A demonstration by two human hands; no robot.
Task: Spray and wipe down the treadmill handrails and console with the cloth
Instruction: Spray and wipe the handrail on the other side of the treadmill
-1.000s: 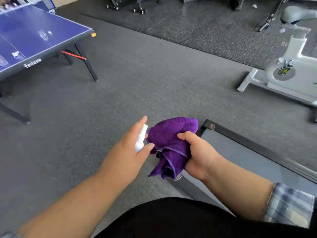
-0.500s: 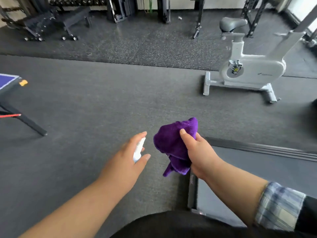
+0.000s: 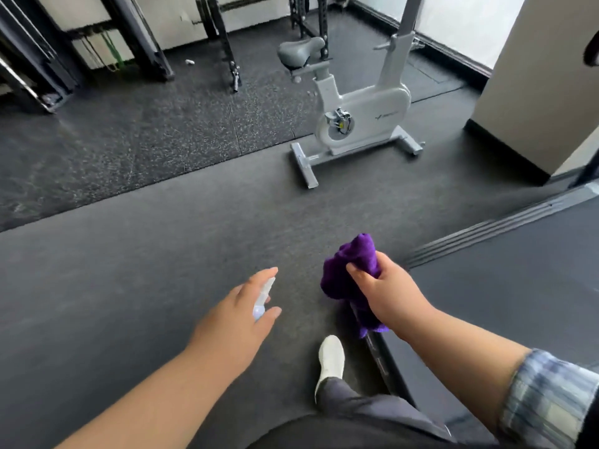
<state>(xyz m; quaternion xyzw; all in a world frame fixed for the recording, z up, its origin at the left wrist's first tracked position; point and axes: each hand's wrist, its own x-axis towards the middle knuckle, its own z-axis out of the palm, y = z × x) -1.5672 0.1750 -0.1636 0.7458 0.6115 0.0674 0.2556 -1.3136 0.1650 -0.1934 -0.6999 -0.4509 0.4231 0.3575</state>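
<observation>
Purple cloth [image 3: 351,270] bunched up in our right hand [image 3: 385,293], fingers clamped round it, just above the treadmill deck's [image 3: 518,270] near edge. Our left hand [image 3: 241,314] grips a small white spray bottle [image 3: 262,299], forefinger stretched along its top, over the dark rubber floor [image 3: 129,270]. Across the mat stands a white exercise bike [image 3: 359,121].

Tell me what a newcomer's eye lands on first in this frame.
The purple cloth bunched in the right hand stands out, low and right of centre. Beside it the left hand holds a small spray bottle. Behind them, a white exercise bike stands on the dark floor.
</observation>
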